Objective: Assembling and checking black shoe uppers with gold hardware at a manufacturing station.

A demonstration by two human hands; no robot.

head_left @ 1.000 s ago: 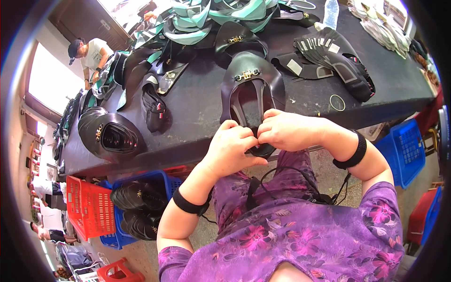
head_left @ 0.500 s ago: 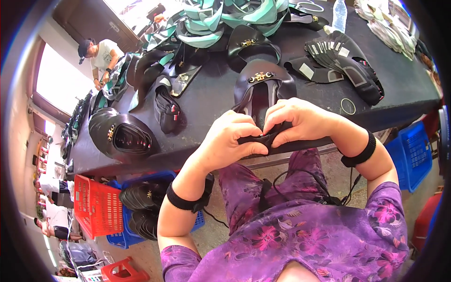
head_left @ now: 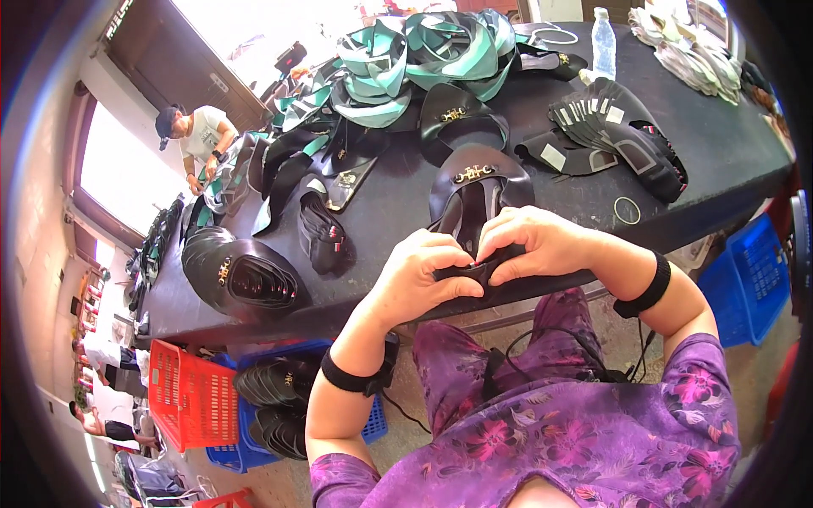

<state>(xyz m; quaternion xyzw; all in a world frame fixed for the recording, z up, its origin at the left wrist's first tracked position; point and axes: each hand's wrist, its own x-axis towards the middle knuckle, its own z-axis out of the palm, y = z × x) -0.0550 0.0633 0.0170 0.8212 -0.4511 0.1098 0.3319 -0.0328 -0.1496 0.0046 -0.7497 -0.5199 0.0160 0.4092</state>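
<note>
A black shoe upper (head_left: 461,203) with a gold buckle lies at the table's front edge, its buckle end away from me. My left hand (head_left: 428,271) and my right hand (head_left: 529,245) pinch its near end from both sides, thumbs and fingertips close together. Fingers cover much of the gripped edge. Just beyond lies another black upper (head_left: 440,144) with the same kind of buckle. To the left of my hands are a nested stack of black uppers (head_left: 212,284) and a small bundle of black pieces (head_left: 320,233) with tiny tags.
Teal-lined pieces (head_left: 373,68) heap at the back. Fanned dark pieces (head_left: 627,127), a rubber ring (head_left: 627,211) and a clear bottle (head_left: 603,51) lie right. Below left stand a red crate (head_left: 190,398) and a blue crate (head_left: 373,423). A person (head_left: 199,135) works at the far left.
The view has shifted, so the table and its contents sit lower in the picture. Both hands keep their pinch on the upper's near end, with little visible change.
</note>
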